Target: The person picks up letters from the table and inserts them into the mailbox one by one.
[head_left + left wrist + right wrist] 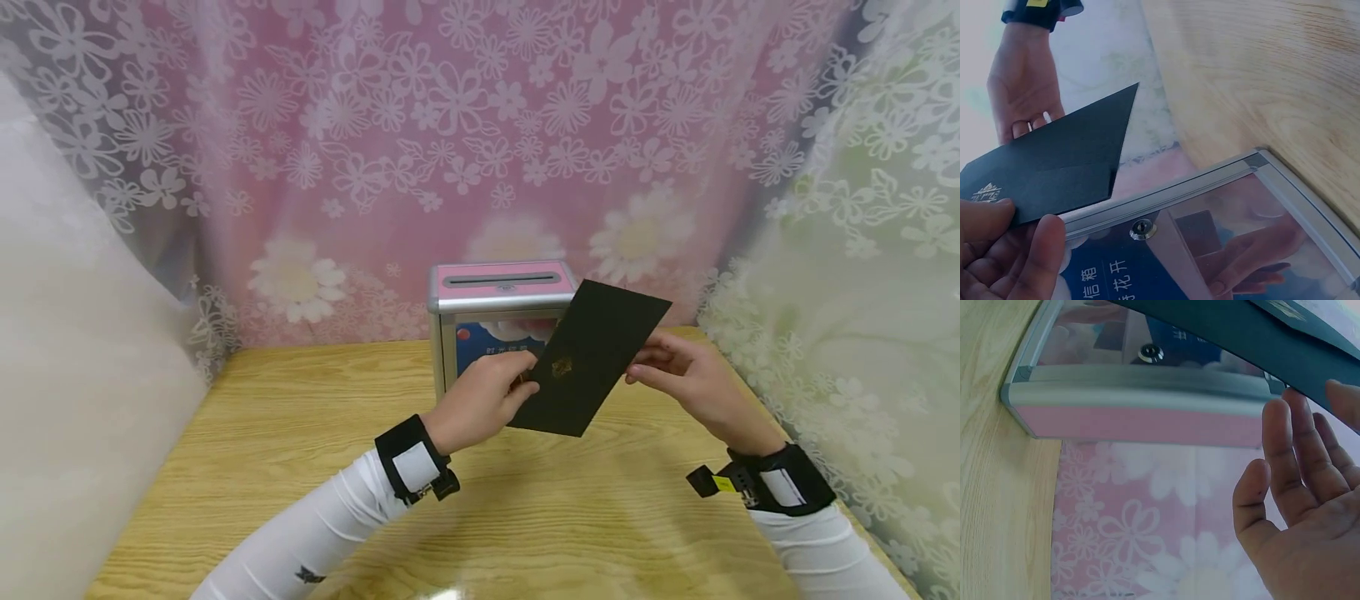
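Note:
A black envelope with a small gold emblem is held tilted in front of the letter box. My left hand pinches its lower left side between thumb and fingers. In the right wrist view, a flap shows on the envelope. My right hand is at the envelope's right edge, fingers loosely extended; whether they touch it is hard to tell. Behind the envelope stands the letter box, with a pink top, silver frame and clear front. A long slot runs across its top. The envelope hides part of the front.
The letter box stands on a wood-grain table near its back edge. A round lock is set in the box's front. Pink flowered curtain hangs behind, and pale flowered cloth closes off the right side.

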`<state>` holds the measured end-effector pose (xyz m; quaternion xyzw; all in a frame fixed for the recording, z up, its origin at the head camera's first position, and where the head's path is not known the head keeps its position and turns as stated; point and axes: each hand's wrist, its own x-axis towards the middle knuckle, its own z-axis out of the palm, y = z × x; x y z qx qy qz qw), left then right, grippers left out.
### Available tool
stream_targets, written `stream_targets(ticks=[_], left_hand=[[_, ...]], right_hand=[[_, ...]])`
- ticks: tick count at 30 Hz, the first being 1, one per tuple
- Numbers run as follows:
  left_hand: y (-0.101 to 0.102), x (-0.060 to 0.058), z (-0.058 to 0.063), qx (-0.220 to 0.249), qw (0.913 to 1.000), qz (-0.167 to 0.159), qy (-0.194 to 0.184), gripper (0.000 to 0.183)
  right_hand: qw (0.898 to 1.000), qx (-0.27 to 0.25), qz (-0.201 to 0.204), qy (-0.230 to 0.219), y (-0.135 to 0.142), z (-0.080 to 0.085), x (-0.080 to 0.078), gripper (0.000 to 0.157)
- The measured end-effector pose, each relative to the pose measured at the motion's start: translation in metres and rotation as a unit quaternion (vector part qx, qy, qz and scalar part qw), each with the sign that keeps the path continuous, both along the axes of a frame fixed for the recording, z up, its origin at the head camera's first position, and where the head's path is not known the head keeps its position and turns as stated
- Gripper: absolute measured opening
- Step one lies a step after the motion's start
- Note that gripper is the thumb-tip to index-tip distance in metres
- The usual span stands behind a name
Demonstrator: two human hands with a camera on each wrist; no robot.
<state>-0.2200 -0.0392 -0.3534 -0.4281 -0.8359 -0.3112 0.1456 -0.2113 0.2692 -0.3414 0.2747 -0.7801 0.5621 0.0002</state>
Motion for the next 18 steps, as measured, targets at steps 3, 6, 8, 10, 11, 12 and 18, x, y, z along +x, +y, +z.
stream_targets(ticks=[3, 6, 8, 10, 11, 12, 18], left_hand=[[-0.001, 0.001, 0.002, 0.011, 0.9999, 0.003, 0.000, 0.011], [-0.002, 0.001, 0.004, 0.020, 0.9998, 0.001, -0.004, 0.013], [-0.003, 0.001, 0.005, 0.026, 0.9996, 0.001, -0.007, 0.013], [-0.003, 0.001, 0.006, 0.035, 0.9994, 0.002, -0.009, 0.011], [-0.004, 0.001, 0.007, 0.039, 0.9992, 0.004, -0.009, 0.010], [-0.004, 0.001, 0.007, 0.042, 0.9991, 0.006, -0.008, 0.009], [-0.008, -0.002, 0.017, 0.067, 0.9977, 0.013, 0.009, 0.004]], right_hand=[[1.000, 0.016, -0.001, 0.020, -0.007, -0.001, -0.001, 0.032], [0.999, 0.027, -0.005, 0.044, -0.014, -0.002, -0.003, 0.028], [0.998, 0.033, -0.009, 0.055, -0.017, -0.002, -0.004, 0.027], [0.997, 0.041, -0.013, 0.059, -0.020, -0.002, -0.006, 0.027], [0.997, 0.046, -0.015, 0.060, -0.022, -0.001, -0.006, 0.027], [0.997, 0.051, -0.016, 0.062, -0.024, -0.001, -0.007, 0.029], [0.993, 0.050, -0.015, 0.109, -0.035, 0.013, -0.011, 0.033]])
